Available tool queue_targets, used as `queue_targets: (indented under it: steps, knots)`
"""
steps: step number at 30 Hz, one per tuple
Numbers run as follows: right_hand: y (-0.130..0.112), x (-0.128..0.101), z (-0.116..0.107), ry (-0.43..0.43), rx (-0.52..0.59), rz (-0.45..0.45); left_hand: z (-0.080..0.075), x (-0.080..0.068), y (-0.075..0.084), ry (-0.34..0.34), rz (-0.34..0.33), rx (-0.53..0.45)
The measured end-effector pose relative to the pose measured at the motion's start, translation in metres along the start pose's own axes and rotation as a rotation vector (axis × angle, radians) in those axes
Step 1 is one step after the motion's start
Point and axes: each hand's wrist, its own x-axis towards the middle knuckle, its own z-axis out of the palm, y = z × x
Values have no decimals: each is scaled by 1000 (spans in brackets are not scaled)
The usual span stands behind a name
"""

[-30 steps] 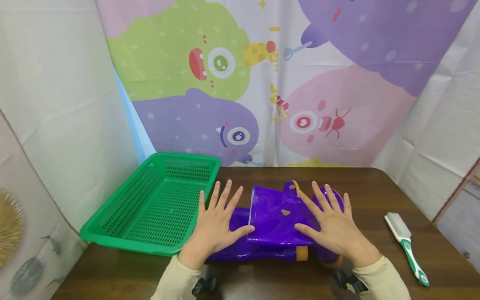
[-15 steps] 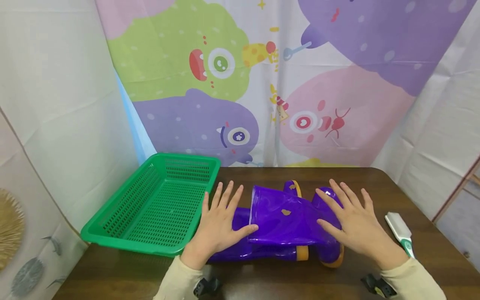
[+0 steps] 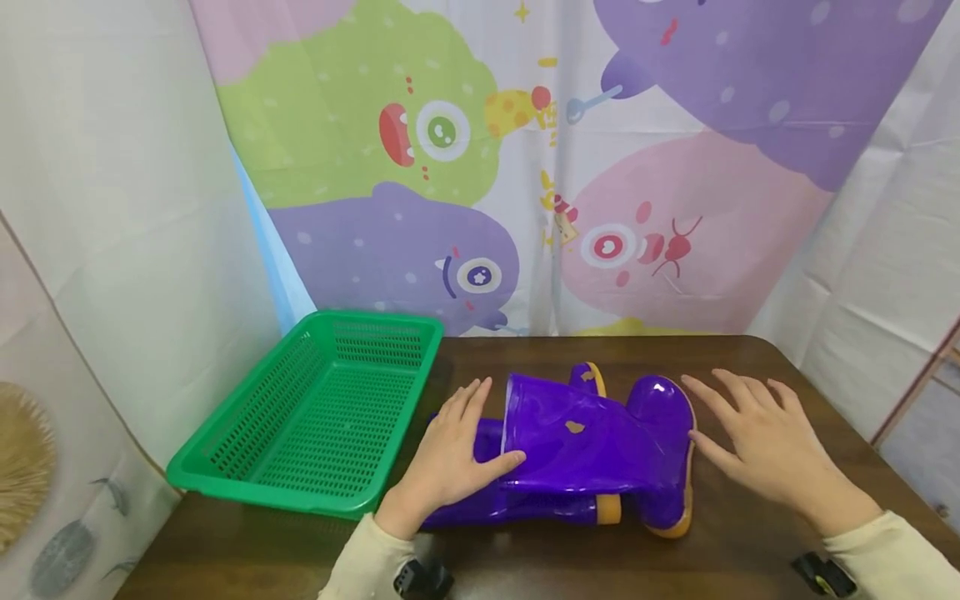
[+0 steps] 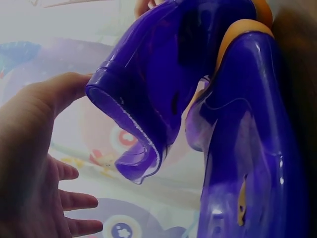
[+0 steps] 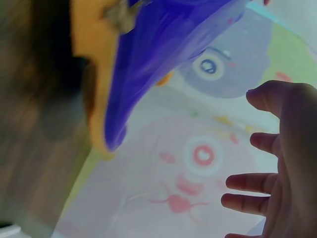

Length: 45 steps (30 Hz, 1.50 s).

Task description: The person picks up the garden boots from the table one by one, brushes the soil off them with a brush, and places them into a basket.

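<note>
Two purple rain boots with orange soles lie on the brown table in the head view. The upper rain boot (image 3: 570,433) rests across the lower rain boot (image 3: 540,508), its shaft opening towards the left and its foot towards the right. Beside the shaft's rim is my left hand (image 3: 448,454), fingers extended. The thumb tip lies at the rim in the left wrist view; whether it touches, I cannot tell. My right hand (image 3: 772,446) is spread loosely to the right of the upper boot's foot. In the right wrist view that hand holds nothing and a gap separates it from the boot (image 5: 163,59).
A green perforated plastic basket (image 3: 405,417) stands at the left, with nothing inside. The brown table (image 3: 555,567) ends at a cartoon-printed curtain (image 3: 525,167). White cloth (image 3: 127,167) hangs at the left side. A white object (image 5: 9,231) shows at the right wrist view's lower corner.
My right hand has moved off the upper boot to the right, uncovering its foot. The white and green brush is now hidden behind that arm. My left hand's fingers have drawn closer together.
</note>
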Motion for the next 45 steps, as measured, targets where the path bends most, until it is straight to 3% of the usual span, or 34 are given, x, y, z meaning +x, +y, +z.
queue_targets:
  steps: [5,10,18,30,35,39,45]
  knots:
    - [16,-8,2,-8,-36,17,4,0,-1,-27,-47,-158]
    - [29,-21,6,-81,-57,73,8,3,-4,-62,-100,-324]
    - [50,-45,15,-158,-63,147,18,8,-14,-50,-91,-520]
    - [82,-80,21,-447,-15,350,28,10,-12,-92,-156,-812]
    - [92,-94,29,-509,-6,397,31,11,-9,-86,-213,-892]
    - [97,-106,37,-554,17,457,34,13,-11,-75,-220,-941]
    - [99,-121,44,-557,37,504,37,15,-13,-80,-243,-1068]
